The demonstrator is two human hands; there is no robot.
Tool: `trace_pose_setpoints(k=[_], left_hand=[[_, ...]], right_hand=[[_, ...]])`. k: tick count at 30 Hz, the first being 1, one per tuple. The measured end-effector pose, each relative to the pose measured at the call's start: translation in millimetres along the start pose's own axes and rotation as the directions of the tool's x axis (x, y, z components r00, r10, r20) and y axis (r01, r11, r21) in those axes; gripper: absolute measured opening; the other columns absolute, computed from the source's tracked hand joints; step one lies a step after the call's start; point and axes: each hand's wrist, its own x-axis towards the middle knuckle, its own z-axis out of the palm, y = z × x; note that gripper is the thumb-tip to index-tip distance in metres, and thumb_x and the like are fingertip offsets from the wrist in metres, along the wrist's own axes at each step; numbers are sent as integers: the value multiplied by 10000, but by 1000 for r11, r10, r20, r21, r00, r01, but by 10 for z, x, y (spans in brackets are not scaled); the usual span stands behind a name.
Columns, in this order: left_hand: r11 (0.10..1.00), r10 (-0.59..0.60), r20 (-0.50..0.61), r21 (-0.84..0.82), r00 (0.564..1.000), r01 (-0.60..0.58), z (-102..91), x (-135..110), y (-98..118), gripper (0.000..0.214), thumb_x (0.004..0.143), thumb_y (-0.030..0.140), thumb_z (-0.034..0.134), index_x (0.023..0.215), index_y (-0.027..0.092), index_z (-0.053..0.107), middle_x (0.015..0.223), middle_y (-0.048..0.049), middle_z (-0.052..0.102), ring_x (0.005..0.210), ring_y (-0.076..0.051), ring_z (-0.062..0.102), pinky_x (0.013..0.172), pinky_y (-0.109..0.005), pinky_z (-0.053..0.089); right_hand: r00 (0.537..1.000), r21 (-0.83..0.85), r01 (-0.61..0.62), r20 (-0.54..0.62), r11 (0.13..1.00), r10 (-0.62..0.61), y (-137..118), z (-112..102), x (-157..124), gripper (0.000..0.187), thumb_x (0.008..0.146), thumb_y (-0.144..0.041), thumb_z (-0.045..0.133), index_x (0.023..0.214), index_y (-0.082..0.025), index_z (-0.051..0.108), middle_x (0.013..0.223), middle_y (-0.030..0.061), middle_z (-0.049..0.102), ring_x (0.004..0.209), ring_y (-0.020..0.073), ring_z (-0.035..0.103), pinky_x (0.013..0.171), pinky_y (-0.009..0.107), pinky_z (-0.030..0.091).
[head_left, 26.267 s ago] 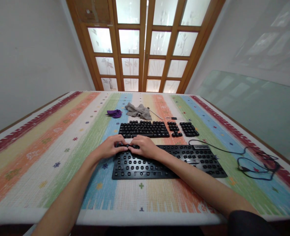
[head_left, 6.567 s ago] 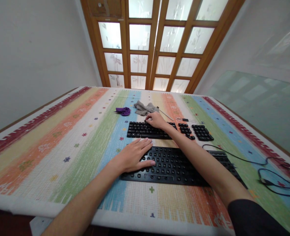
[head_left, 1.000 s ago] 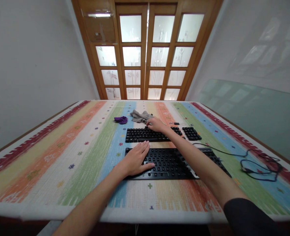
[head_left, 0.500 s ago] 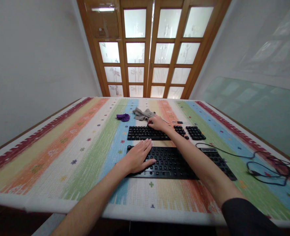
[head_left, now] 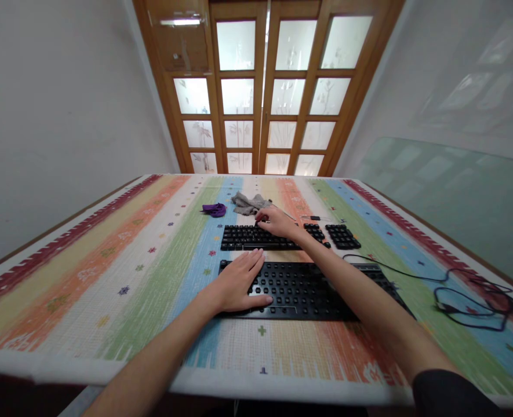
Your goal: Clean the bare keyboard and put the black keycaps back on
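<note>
A black keyboard [head_left: 299, 289] with its keycaps off lies near me, its bare key posts showing. My left hand [head_left: 241, 284] rests flat on its left end, fingers stretched out and thumb apart. Behind it, loose black keycaps [head_left: 243, 238] are laid out in rows like a keyboard. Over the back row of these caps, my right hand [head_left: 276, 223] has its thumb and fingertips pinched together on what looks like a dark keycap [head_left: 257, 223]. The right forearm crosses above the keyboard and hides part of it.
A crumpled grey cloth [head_left: 250, 204] and a purple bundle [head_left: 214, 209] lie beyond the caps. Further keycap groups [head_left: 343, 236] sit to the right, near a small black-ended tool [head_left: 312, 218]. The keyboard's cable [head_left: 473, 307] coils at right on the striped tablecloth [head_left: 152, 278].
The view has shifted slightly, moving everything a little left and down. My right hand stays at the back row of keycaps, and my left hand still lies on the keyboard.
</note>
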Motion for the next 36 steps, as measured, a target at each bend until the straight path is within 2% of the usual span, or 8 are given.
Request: trace_pose_setpoints(k=[3,6,9,13,18,23,27,36], left_hand=[[1000,13,-6,6,1000,-13,-12,-3,2,955,854,749,417,1512,83,230,1582,-200,222,1478,-300,203,1208,-461,196],[1000,9,6,28,1000,-9,-20,-1,8,984,837,754,439,1512,71,224,1579,-215,213,1477,-314,197,1207,-474,188],[999,6,5,41,1000,-6,-22,2,14,1000,830,747,461,1521,74,195,1581,-219,201,1476,-318,196,1205,-475,189],[999,7,-10,39,1000,-7,-24,1,21,1004,832,730,478,1533,87,158,1586,-210,191,1475,-320,200,1205,-472,189],[999,8,-26,34,1000,-7,-27,-3,20,1005,830,724,494,1546,125,123,1591,-197,196,1472,-322,214,1197,-484,212],[1000,19,-36,21,999,-18,-10,-10,7,1024,839,700,511,1557,150,32,1600,-182,175,1473,-319,212,1197,-497,211],[999,30,-29,20,999,-29,-9,-17,4,1003,859,684,498,1559,168,-2,1609,-159,158,1484,-308,178,1207,-497,185],[998,64,-4,14,998,-63,-46,-12,19,899,886,651,485,1563,241,60,1619,-103,139,1483,-325,167,1202,-540,176]], right_hand=[[999,109,52,0,993,-52,-116,-65,-239,135,763,-117,633,871,-165,701,842,40,716,773,168,616,746,290,472],[997,237,39,57,971,-54,-226,-123,-525,94,783,-165,639,857,-166,696,831,32,703,750,154,611,723,277,466],[995,335,-38,98,942,5,-301,-168,-768,103,809,-211,632,877,-160,690,818,27,690,719,142,591,687,263,454],[986,394,-144,137,908,96,-328,-153,-952,116,810,-234,630,881,-158,681,779,13,665,664,124,546,617,241,422],[976,468,-192,182,863,119,-306,-26,-1044,120,795,-249,641,877,-165,668,712,-13,632,607,110,514,582,236,401],[986,465,-156,130,871,107,-311,25,-1090,105,804,-243,632,875,-170,656,674,-24,597,606,113,508,584,240,400],[992,483,-124,87,867,93,-329,27,-1111,115,798,-218,629,903,-170,624,773,-4,643,630,110,513,598,240,409],[999,477,-51,29,877,42,-355,50,-1142,232,801,-157,600,1017,-190,522,888,19,672,688,119,530,648,249,441]])
